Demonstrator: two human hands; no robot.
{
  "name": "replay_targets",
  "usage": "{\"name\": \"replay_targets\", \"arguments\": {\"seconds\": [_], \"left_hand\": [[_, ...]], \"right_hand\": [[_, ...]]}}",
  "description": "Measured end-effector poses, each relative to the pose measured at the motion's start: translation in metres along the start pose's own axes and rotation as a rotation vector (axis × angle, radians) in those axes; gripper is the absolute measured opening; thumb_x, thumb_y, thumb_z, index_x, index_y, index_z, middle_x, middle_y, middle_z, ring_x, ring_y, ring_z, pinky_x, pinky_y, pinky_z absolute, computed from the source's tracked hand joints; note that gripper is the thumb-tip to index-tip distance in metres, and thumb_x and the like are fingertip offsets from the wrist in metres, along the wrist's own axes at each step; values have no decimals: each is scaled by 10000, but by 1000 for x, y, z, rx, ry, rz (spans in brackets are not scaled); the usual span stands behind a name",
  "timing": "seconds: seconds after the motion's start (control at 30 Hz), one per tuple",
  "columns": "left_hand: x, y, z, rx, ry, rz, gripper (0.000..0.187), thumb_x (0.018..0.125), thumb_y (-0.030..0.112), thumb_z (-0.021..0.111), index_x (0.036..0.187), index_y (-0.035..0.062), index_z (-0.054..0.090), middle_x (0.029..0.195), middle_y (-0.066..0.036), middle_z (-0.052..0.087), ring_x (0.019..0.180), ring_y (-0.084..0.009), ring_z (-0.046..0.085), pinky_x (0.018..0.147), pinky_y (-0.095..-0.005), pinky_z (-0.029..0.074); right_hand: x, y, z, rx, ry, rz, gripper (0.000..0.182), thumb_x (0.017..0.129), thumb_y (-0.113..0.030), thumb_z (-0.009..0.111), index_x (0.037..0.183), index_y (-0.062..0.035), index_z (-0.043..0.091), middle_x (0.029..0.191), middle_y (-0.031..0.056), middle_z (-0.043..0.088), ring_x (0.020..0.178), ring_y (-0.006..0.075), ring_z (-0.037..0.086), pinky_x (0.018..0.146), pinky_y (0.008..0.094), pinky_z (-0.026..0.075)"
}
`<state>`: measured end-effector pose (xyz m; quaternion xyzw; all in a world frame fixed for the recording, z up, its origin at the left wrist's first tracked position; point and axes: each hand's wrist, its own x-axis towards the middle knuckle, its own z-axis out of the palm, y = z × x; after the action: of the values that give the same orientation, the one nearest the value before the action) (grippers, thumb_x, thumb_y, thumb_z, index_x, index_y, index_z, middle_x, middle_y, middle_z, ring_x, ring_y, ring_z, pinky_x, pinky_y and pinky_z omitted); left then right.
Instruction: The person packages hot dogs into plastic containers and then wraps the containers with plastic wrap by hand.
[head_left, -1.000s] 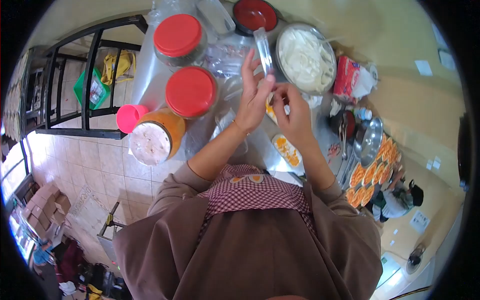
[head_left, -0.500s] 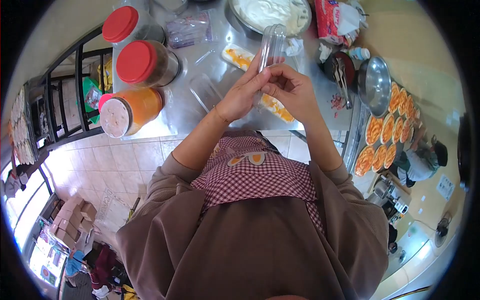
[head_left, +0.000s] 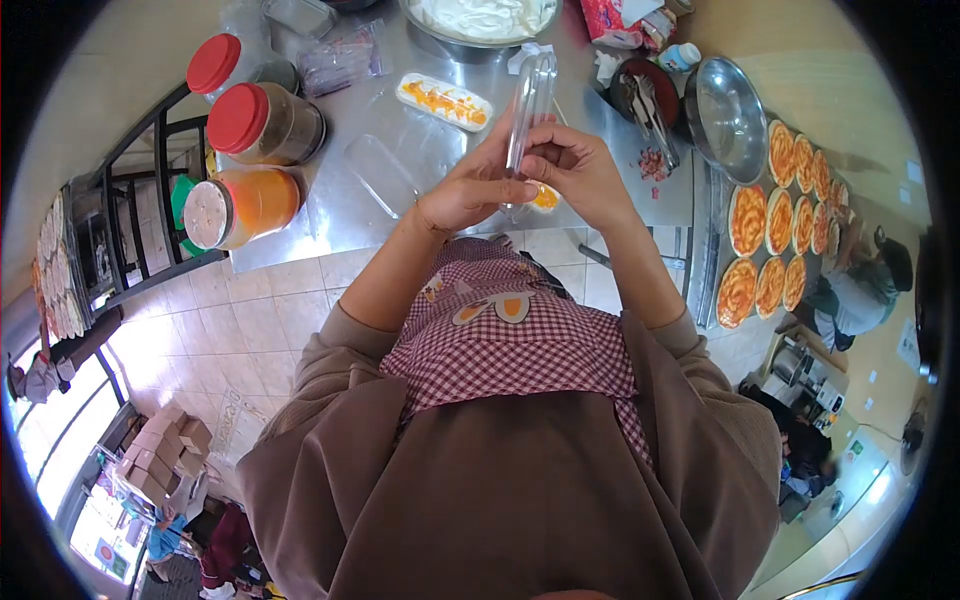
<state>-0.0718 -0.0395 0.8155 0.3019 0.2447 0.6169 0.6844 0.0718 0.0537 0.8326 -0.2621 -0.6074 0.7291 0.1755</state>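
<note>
**Ana:** Steel worktop (head_left: 380, 215) fills the upper half of the head view, jars on the far left, trays of orange-topped rounds (head_left: 775, 225) off to the right, tiled floor below.

**Ben:** And right in the middle, both hands are up off the surface. What have they got?

**Ana:** A clear plastic lid (head_left: 531, 100), long and narrow, held on edge. Its long axis runs away from the person, nearly straight up the picture, with the far end out over the table toward the big bowl of white cream (head_left: 480, 20).

**Ben:** So which hand is doing the holding?

**Ana:** Both. The left hand (head_left: 470, 185) has thumb and fingers closed on the near end from the left side; the right hand (head_left: 570, 170) has its fingers curled in and pinched on the same near end from the right. The two meet at the lid's base, fingertips touching or very nearly so.

**Ben:** Everything past the fingers is free, then?

**Ana:** Yes, most of the lid sticks out beyond them, unsupported.

**Ben:** Anything underneath?

**Ana:** Just below the hands, a bit of an orange-and-white filled tray (head_left: 545, 197) peeks out, mostly hidden by the fingers. A second filled tray (head_left: 444, 101) lies farther off to the left, uncovered, and an empty clear container (head_left: 378, 172) sits beside the left wrist.

**Ben:** So the nearer tray is straight down from the grip.

**Ana:** Directly under it; neither hand looks closer than the other.
</note>
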Motion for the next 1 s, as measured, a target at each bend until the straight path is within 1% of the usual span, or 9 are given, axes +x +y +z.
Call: {"name": "replay_targets", "arguments": {"seconds": [0.03,0.1,0.17,0.4,0.5,0.6,0.8,0.93,1.0], "left_hand": [[-1,-2,2,4,-2,1,1024,734,68,644,1523,106,-7,1499,-186,246,1378,-298,278,1130,-384,193],[-1,-7,5,-68,-23,-27,997,760,-56,589,1528,130,-18,1399,-77,341,1226,-166,401,973,-273,374],[-2,-10,11,-59,-29,-44,999,758,-48,589,1527,126,-25,1395,-76,345,1221,-167,403,980,-275,365],[-1,-19,24,-96,-78,-51,1001,742,7,588,1525,99,-30,1364,-78,375,1202,-178,412,1023,-294,313],[-1,-20,25,-91,-111,-68,988,741,16,576,1526,98,-19,1366,-82,376,1212,-182,411,1024,-300,320],[1,-25,23,-83,-127,-73,978,742,30,567,1527,98,-13,1371,-85,377,1215,-185,413,1025,-308,324],[1,-31,25,-92,-115,-50,964,736,35,533,1526,100,-15,1378,-99,374,1207,-194,424,1017,-342,364],[1,-29,26,-97,-128,-71,958,734,45,525,1527,101,-9,1377,-102,370,1211,-197,420,1018,-354,372],[1,-30,29,-91,-65,-86,1003,673,124,580,1518,61,43,1389,-158,385,1291,-258,394,1092,-353,283]], "right_hand": [[-3,0,-1,33,2,-18,165,841,-19,683,999,1,639,926,35,650,881,118,628,782,250,528],[-9,1,-5,66,6,-39,157,848,-17,676,998,5,637,923,37,651,876,122,632,774,253,533],[-15,1,-10,63,-1,8,150,855,-19,668,998,11,635,920,45,655,863,130,637,768,258,537],[-33,1,-19,61,-11,-9,153,861,-36,669,1002,11,635,919,52,667,854,128,637,768,258,534],[-37,0,-20,87,-27,-34,147,859,-40,673,993,8,636,914,53,668,850,125,636,765,257,534],[-42,0,-21,51,15,-16,137,857,-41,675,980,7,638,915,52,666,846,123,635,763,255,533],[-46,-2,-20,84,44,-7,129,856,-44,676,971,5,641,900,50,669,831,118,635,737,256,543],[-47,-1,-19,63,45,-1,130,859,-41,671,978,3,646,898,52,673,832,120,638,735,256,548],[-47,0,-19,67,43,-3,131,859,-40,670,981,3,647,899,53,674,832,121,640,734,256,549]]}}
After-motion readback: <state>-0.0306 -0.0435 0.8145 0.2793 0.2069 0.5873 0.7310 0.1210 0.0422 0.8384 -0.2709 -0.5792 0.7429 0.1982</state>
